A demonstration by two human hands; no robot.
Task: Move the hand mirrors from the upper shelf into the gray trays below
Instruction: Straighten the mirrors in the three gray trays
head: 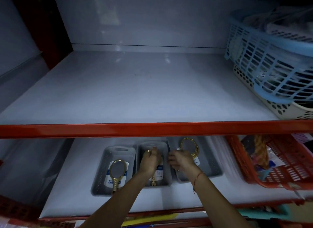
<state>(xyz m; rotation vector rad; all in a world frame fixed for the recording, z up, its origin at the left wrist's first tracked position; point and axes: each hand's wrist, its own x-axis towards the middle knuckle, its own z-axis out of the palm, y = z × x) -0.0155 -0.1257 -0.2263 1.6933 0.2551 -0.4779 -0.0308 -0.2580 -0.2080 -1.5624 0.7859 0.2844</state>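
With the upper shelf [135, 92] bare, the left hand [149, 160] was closed on a gold mirror [156, 174] in the middle gray tray [166, 178], the right hand [180, 160] curled at the right tray [213, 166], grip unclear; release seemed next.

Gold mirrors [117, 173], gray trays [100, 177], red-edged shelf [152, 129].

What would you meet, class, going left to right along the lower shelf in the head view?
left gray tray with a gold hand mirror → middle gray tray under the left hand → right hand → right gray tray holding gold mirrors → red basket
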